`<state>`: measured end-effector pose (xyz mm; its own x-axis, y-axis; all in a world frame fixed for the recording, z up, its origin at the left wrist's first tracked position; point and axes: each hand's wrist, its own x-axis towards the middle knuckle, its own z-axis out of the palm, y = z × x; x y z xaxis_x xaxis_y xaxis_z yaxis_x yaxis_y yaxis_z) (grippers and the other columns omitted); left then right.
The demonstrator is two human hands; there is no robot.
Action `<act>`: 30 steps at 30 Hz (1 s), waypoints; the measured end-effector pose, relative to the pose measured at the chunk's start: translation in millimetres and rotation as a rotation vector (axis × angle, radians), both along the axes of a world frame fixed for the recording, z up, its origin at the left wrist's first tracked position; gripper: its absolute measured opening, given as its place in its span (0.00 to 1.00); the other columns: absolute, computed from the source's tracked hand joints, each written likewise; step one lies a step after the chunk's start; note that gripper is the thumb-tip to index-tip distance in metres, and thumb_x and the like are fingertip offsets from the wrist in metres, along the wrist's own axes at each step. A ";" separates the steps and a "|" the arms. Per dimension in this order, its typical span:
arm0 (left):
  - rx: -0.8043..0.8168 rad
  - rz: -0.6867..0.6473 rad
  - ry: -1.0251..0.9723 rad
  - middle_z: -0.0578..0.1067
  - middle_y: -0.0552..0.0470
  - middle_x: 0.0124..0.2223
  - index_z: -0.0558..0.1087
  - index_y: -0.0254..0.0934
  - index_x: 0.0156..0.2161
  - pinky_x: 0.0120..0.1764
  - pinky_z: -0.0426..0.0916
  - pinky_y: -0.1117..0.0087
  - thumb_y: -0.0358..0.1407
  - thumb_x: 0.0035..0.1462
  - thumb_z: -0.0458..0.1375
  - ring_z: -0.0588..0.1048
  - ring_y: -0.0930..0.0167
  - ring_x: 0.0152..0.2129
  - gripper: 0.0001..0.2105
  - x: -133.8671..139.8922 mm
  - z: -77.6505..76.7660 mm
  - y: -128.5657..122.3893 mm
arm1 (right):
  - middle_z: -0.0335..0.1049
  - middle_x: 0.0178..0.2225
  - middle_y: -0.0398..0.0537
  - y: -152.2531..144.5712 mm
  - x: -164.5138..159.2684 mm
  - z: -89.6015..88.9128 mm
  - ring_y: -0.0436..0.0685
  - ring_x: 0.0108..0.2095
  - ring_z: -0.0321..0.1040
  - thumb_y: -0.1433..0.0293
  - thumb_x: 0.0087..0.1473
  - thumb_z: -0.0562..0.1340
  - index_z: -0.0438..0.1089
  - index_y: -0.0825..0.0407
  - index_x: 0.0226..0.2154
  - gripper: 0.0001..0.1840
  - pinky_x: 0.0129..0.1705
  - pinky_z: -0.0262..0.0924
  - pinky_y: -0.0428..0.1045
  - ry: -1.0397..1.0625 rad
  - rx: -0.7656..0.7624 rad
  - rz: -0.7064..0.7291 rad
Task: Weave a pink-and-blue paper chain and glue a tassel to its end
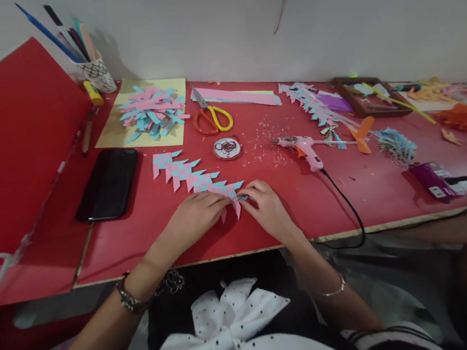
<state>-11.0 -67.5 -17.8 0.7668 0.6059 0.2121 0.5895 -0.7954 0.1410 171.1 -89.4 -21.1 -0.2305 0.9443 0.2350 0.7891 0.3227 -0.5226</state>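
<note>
A woven chain of pink and blue paper strips (194, 178) lies slantwise on the red table, its pointed tips sticking out along both sides. My left hand (201, 215) is closed on the near right end of the chain, fingers pinching the paper. Against that same end, my right hand (261, 206) pinches a small blue-green paper piece between thumb and fingers. The fingertips of both hands almost meet and partly hide the end of the weave.
Behind the chain are yellow-and-red-handled scissors (212, 114), a small round tin (227, 148) and a paper strip heap (152, 111). A phone (107, 184) lies left. To the right, a corded pink glue gun (300, 147) rests near a purple power box (432, 179).
</note>
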 end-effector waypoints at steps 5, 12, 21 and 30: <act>0.101 -0.029 0.011 0.75 0.48 0.40 0.69 0.34 0.45 0.37 0.67 0.66 0.26 0.52 0.51 0.72 0.67 0.36 0.14 0.7 -3.7 0.3 | 0.64 0.31 0.49 1.9 0.8 -0.3 0.54 0.34 0.63 0.77 0.49 0.56 0.68 0.54 0.30 0.07 0.37 0.59 0.48 0.065 -0.019 0.018; 0.145 -0.027 0.003 0.74 0.49 0.39 0.69 0.35 0.45 0.37 0.66 0.67 0.27 0.53 0.51 0.71 0.68 0.36 0.14 0.4 -7.7 1.8 | 0.65 0.30 0.48 0.9 2.2 -2.1 0.51 0.31 0.64 0.77 0.49 0.56 0.68 0.54 0.28 0.06 0.33 0.59 0.46 0.106 -0.023 0.005; 0.115 -0.043 -0.021 0.74 0.49 0.39 0.68 0.35 0.45 0.38 0.66 0.67 0.28 0.53 0.51 0.70 0.69 0.36 0.14 0.2 -6.9 2.7 | 0.64 0.29 0.49 -2.0 3.4 -0.7 0.51 0.30 0.63 0.77 0.49 0.55 0.68 0.55 0.27 0.07 0.32 0.58 0.45 0.056 -0.028 -0.010; 0.081 -0.039 -0.058 0.74 0.50 0.38 0.69 0.36 0.45 0.38 0.66 0.69 0.28 0.53 0.50 0.69 0.70 0.35 0.14 0.2 -7.9 4.5 | 0.63 0.30 0.49 -3.9 5.3 1.2 0.52 0.30 0.63 0.77 0.50 0.54 0.67 0.54 0.27 0.07 0.32 0.58 0.46 0.038 -0.045 0.002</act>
